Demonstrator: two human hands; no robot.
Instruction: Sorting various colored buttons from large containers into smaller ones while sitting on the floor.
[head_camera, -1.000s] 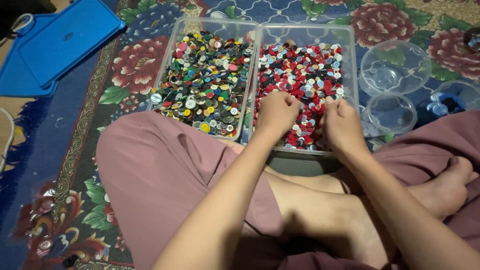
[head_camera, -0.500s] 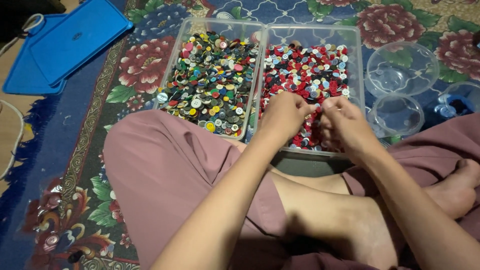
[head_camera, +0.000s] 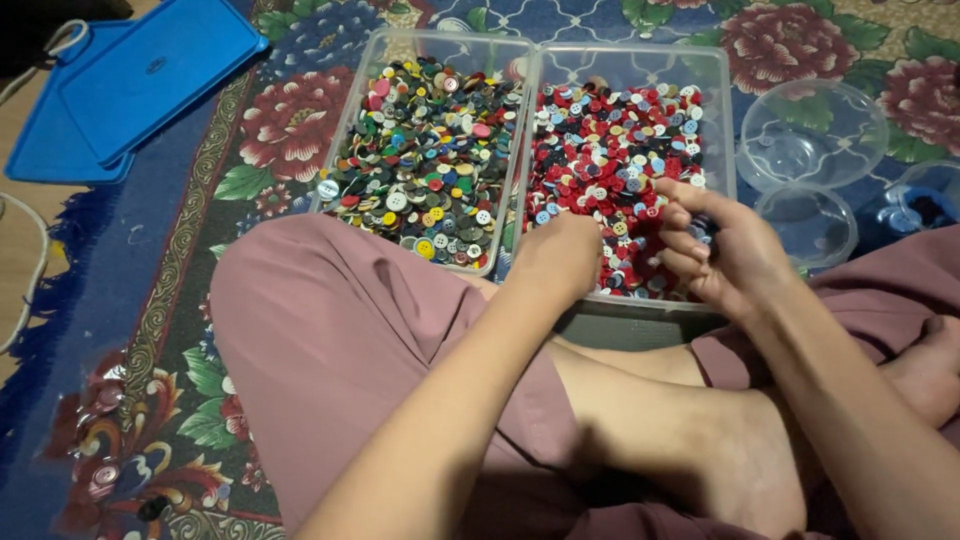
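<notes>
The right hand (head_camera: 722, 250) lifts from a clear bin (head_camera: 715, 75) of red, white and blue buttons (head_camera: 610, 150), fingers curled — whether they pinch a button I cannot tell. The left hand (head_camera: 560, 260) rests knuckles-down in the same pile, its grip hidden. Sorting looks underway. Beside it sit a bin of mixed buttons (head_camera: 425, 150) and empty clear bowls (head_camera: 810, 130) — a careful pinch comes next.

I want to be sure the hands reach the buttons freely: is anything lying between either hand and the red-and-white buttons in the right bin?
Nothing visible: left hand rests on buttons, right hand just above.
</notes>
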